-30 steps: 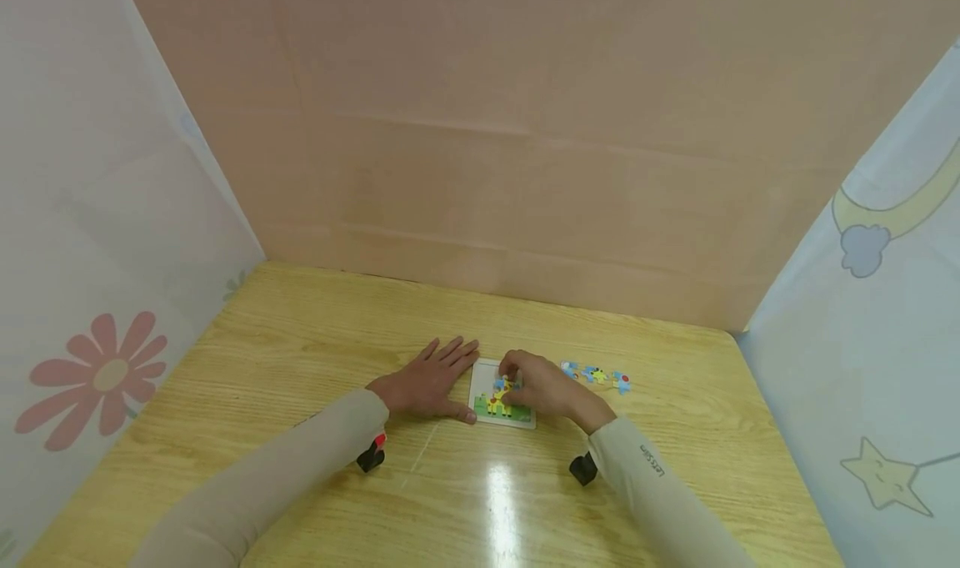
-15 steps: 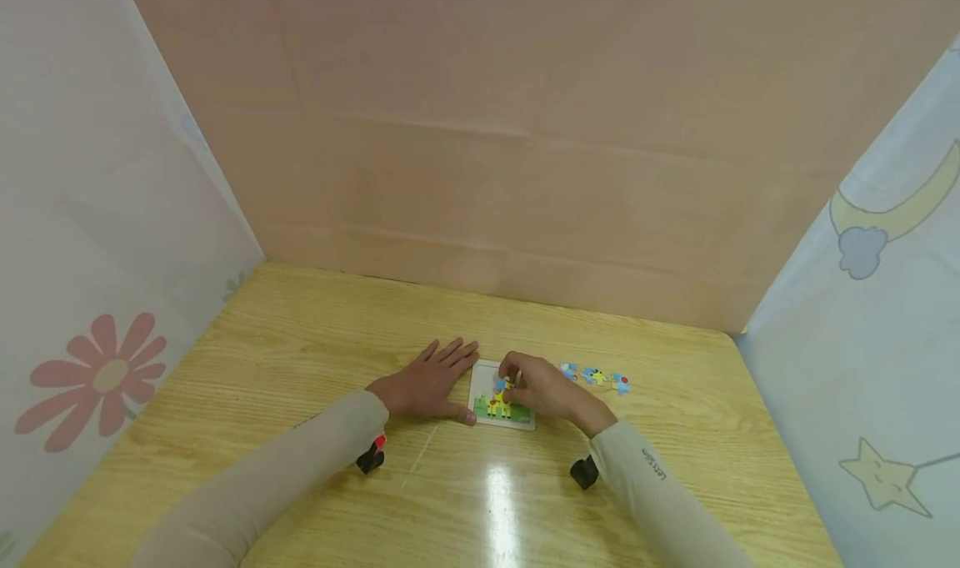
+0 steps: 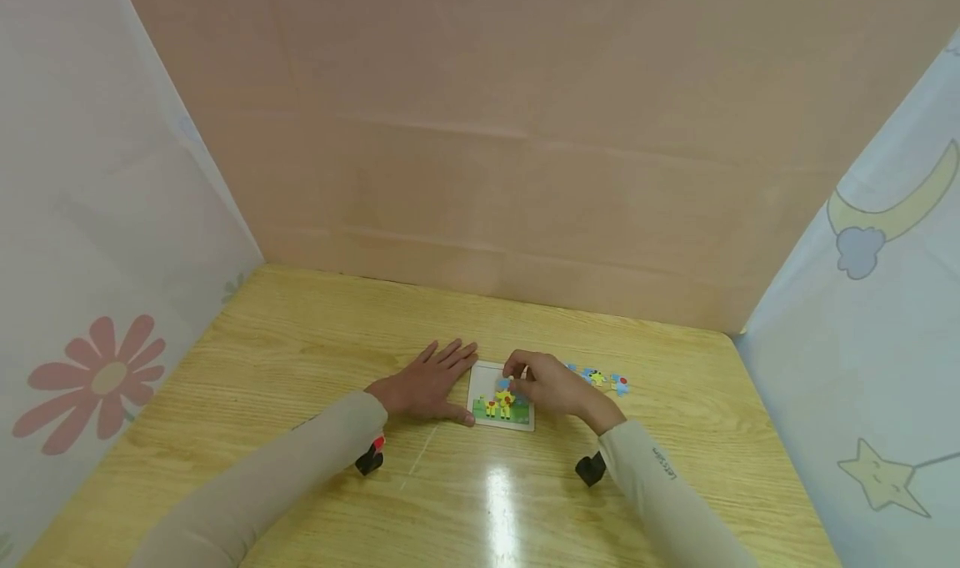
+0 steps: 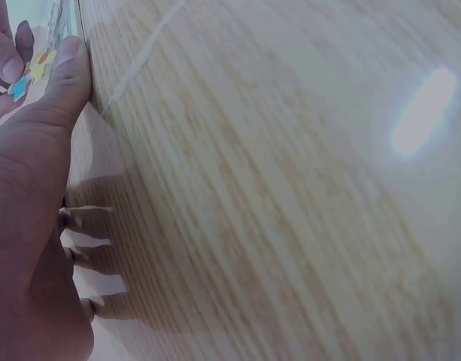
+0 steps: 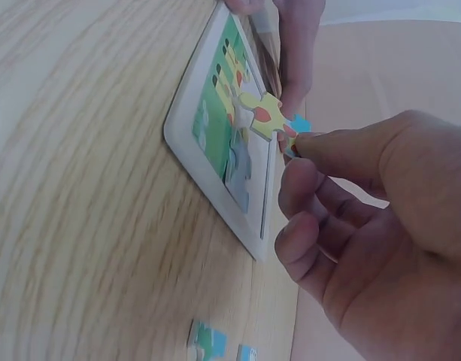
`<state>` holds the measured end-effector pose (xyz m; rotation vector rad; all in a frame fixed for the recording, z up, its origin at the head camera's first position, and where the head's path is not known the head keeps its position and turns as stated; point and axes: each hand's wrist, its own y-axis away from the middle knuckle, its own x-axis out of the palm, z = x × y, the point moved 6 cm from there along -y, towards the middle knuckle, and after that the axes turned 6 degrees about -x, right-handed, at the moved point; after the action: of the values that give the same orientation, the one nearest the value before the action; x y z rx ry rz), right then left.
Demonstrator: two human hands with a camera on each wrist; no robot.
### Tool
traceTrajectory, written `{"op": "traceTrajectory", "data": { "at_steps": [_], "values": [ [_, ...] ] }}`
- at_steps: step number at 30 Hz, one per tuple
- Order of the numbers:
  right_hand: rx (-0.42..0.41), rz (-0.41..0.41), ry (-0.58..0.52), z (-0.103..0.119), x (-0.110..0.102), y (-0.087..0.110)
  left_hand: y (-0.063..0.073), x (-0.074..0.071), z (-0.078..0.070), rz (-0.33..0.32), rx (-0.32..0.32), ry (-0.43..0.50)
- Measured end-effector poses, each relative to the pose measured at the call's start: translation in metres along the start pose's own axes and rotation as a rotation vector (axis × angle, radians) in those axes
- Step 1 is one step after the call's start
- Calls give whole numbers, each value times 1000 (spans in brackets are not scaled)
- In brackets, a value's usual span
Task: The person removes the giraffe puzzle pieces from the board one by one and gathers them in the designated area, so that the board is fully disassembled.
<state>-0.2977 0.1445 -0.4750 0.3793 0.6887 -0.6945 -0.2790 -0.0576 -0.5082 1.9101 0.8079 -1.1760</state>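
Clock read from above, centred on a white puzzle tray [image 3: 483, 375] lying flat on a light wood table [image 3: 337, 326]. At twelve, beyond the table edge, a creased tan backdrop [image 3: 480, 176]. At nine, a white cloth [image 3: 75, 134] with a pink flower [image 3: 109, 377]; at three, another with a pale yellow star [image 3: 885, 476], and a crescent moon [image 3: 911, 209] towards two. At six, a bright glare [image 3: 501, 510] on the table. Near three, several loose puzzle pieces [image 3: 597, 377] just beyond the right hand [image 3: 555, 384]. Along the tray's six o'clock side, a green strip with yellow giraffe legs.

Left hand [image 3: 429, 386] open at nine, fingers spread on the table, thumb at the tray's eight o'clock corner. Right hand at three, pinching a yellow, red and blue puzzle piece [image 5: 260, 119] between thumb and forefinger, remaining fingers loosely curled. Puzzle piece tilted over the tray; contact hard to tell.

Left sleeve [image 3: 277, 472] reaching in from eight, right sleeve [image 3: 667, 485] from four.
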Motion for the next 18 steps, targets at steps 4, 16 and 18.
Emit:
{"op": "traceTrajectory", "data": {
  "at_steps": [4, 16, 18],
  "values": [
    [29, -23, 16, -2, -5, 5, 0, -1, -1, 4, -3, 9],
    [43, -74, -34, -22, -31, 35, 2, -3, -3, 1, 6, 8],
    [59, -88, -30, -27, -36, 42, 3, -3, -3, -1, 7, 1]
  ]
}}
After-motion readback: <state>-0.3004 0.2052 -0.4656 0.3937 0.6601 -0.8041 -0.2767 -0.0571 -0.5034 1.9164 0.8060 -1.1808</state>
